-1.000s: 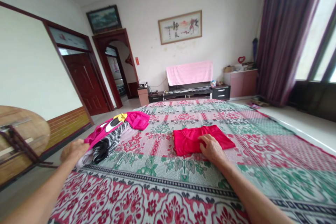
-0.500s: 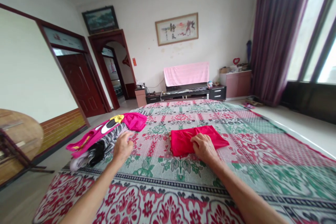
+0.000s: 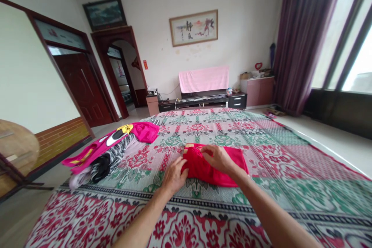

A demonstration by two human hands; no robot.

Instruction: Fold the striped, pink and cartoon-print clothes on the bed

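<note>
A folded red garment [image 3: 203, 172] lies on the patterned bedspread [image 3: 174, 201] in front of me, with a small tan patch at its far left corner. At its left edge, my left hand [image 3: 176, 172] has its thumb and fingers closed on the cloth. My right hand [image 3: 218, 158] reaches over the top of the garment, its fingertips pinched on the fabric near the far left part, where it bunches up a little. The fingertips partly hide the fabric under them.
To the left lies a heap of clothes: a bright pink garment [image 3: 116, 139] with a cartoon face on top, and striped, black and pale pieces [image 3: 100, 168] underneath. Beyond the bed stands a low black cabinet [image 3: 238, 100]. A round wooden tabletop [image 3: 19, 143] leans at the left.
My left hand has moved right, from beside the clothes heap to the red garment's left edge. My right hand has shifted toward the garment's far left part. The garment sits slightly nearer, its fabric bunched.
</note>
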